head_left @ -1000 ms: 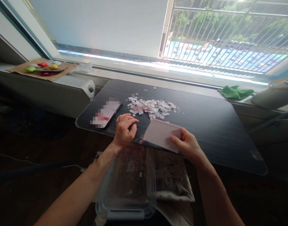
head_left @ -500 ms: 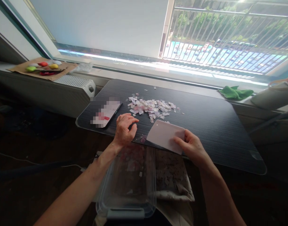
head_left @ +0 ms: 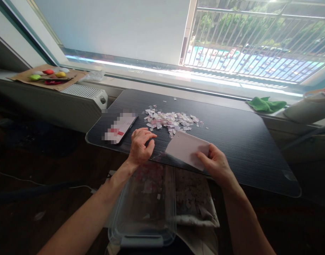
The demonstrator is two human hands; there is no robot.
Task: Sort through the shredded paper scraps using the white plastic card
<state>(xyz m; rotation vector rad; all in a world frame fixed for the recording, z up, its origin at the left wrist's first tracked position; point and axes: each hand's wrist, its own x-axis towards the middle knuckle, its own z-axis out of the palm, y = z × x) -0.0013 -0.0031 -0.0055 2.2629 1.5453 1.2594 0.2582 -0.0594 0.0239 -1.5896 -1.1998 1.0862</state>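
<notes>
My right hand (head_left: 216, 161) grips the right end of a thin pale scraper (head_left: 187, 148) with a small hole near its upper left corner. The scraper is tilted over the front part of the dark table (head_left: 239, 141). Just beyond it lies a loose heap of small torn paper pieces (head_left: 170, 120), mostly white with some pink. My left hand (head_left: 141, 145) is at the front edge, fingers bent, thumb and forefinger apart, holding nothing. Below that edge is a clear plastic box (head_left: 117, 226) with paper bits inside.
A phone (head_left: 126, 122) with a partly blurred screen lies left on the table. Beside the box is a pale bag (head_left: 196, 221) with scraps on it. A green cloth (head_left: 267, 105) is on the sill; brown paper (head_left: 24, 76) with colourful items tops the radiator (head_left: 85, 92).
My right hand has shifted slightly away from me with the scraper. Fewer small bits lie at the table's front edge between my hands. My left hand has stayed in place.
</notes>
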